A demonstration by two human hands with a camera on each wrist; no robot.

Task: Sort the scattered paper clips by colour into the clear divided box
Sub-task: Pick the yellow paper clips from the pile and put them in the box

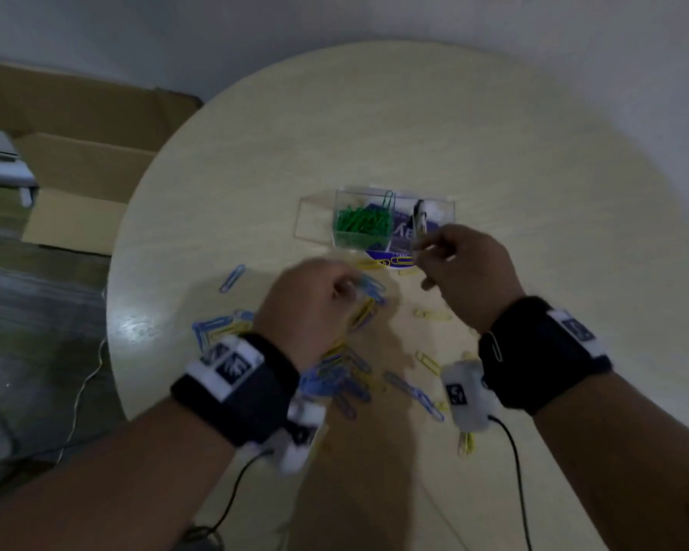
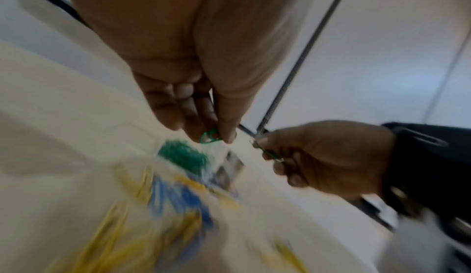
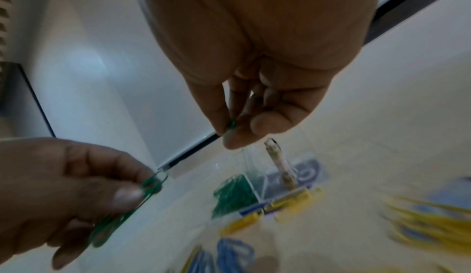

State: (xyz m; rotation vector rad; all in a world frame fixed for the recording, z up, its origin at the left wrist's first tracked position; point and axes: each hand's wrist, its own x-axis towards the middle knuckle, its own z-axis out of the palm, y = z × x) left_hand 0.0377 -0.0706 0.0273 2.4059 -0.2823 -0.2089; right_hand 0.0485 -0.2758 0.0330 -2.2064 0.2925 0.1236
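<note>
Both hands pinch green wire paper clips, probably bound for the green compartment; left hand (image 1: 315, 296) and right hand (image 1: 464, 268) hover before the clear divided plastic box (image 1: 374, 224) mid-table.

Left hand (image 1: 315, 296), right hand (image 1: 466, 272) raised, fingers pinched.

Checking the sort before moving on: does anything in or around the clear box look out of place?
Yes. One green clip stands upright, poking above the green pile at the clear box rim. A paper clip also hangs on the right wristband, away from the rest.
</note>
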